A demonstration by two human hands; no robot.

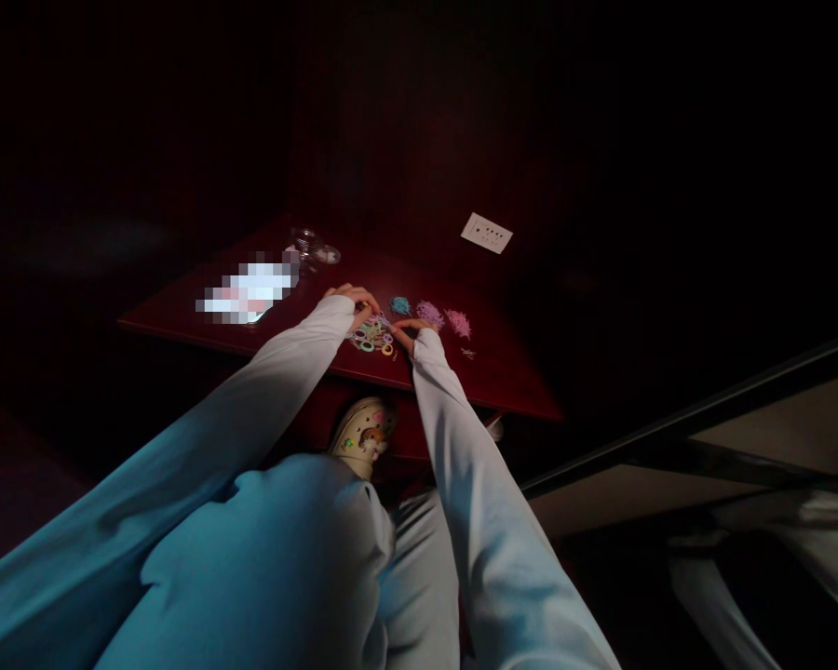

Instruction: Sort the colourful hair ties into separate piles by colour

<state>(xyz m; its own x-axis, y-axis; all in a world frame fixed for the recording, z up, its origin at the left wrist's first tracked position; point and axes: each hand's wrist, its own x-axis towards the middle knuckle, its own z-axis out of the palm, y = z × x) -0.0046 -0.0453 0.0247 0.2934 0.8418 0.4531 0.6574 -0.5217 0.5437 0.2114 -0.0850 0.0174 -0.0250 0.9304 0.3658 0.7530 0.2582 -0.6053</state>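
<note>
Over a pile of small coloured rings and thin pieces, green, yellow and purple among them, my two hands come close together. My left hand is bent at the pile's far left, its fingertips pinched together near a pale purple bit. From the right, my right hand reaches in with thumb and fingers closed at the same spot. What sits between the fingertips is too small to name. Just beyond lie a blue heap, a purple heap and a pink heap of thin, tangled little pieces.
A lit, blurred-out screen lies on the dark red table. Clear plastic containers stand behind it. A few pale strips lie near the pink heap. A white socket plate is behind; a beige clog shows below the edge.
</note>
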